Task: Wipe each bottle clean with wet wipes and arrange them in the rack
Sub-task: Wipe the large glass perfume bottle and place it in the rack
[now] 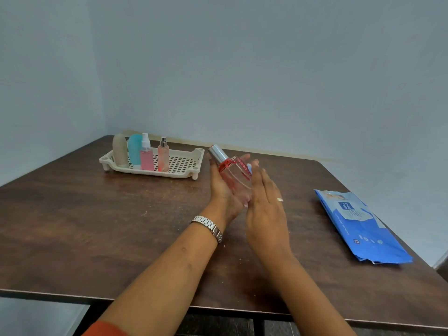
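Observation:
A clear glass bottle (234,175) with a red band and a silver cap lies tilted in my left hand (221,190), whose fingers curl up behind it. My right hand (265,207) lies flat against the bottle's right side with its fingers straight; a small bit of white wipe (249,168) shows at its fingertips. The beige slotted rack (186,166) sits at the back left of the table. In the rack stand a beige bottle (120,150), a teal bottle (134,149), a pink spray bottle (146,155) and a thin peach spray bottle (163,155).
A blue pack of wet wipes (358,226) lies on the right side of the brown wooden table (97,226), close to its right edge. Pale walls meet in a corner behind the rack. The right half of the rack holds nothing.

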`<state>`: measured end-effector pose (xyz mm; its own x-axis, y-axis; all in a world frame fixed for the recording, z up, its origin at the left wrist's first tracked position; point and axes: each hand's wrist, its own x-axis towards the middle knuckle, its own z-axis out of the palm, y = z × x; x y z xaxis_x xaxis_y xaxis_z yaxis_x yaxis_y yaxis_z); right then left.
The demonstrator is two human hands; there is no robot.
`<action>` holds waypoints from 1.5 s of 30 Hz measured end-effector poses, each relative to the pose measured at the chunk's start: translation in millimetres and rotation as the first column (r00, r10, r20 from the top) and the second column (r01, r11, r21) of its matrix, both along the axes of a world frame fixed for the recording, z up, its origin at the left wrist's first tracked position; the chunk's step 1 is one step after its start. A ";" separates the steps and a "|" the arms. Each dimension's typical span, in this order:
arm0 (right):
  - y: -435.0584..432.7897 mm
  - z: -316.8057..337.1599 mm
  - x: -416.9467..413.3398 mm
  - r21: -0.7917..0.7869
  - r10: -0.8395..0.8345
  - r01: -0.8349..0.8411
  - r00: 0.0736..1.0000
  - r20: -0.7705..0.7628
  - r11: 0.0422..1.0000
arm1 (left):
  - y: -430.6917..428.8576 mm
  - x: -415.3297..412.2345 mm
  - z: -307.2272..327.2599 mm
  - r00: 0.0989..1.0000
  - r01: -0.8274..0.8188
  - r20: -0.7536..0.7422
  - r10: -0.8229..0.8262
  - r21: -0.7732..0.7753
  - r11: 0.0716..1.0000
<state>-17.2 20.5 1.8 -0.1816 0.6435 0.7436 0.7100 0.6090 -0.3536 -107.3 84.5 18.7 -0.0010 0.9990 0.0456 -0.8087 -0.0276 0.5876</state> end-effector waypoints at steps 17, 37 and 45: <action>16.6 45.4 24.8 -0.179 0.275 -0.225 0.899 0.341 0.958 | -8.0 6.5 -3.7 0.996 -0.082 -0.009 0.083 0.092 0.992; 4.0 23.4 7.2 -0.156 -0.248 0.297 0.929 0.273 0.942 | -7.0 4.4 -4.9 0.972 -0.226 -0.089 0.218 -0.093 0.970; 15.5 36.7 16.2 -0.199 0.190 -0.155 0.966 0.173 0.968 | -13.1 7.4 -1.2 0.954 -0.255 -0.168 0.250 -0.010 0.967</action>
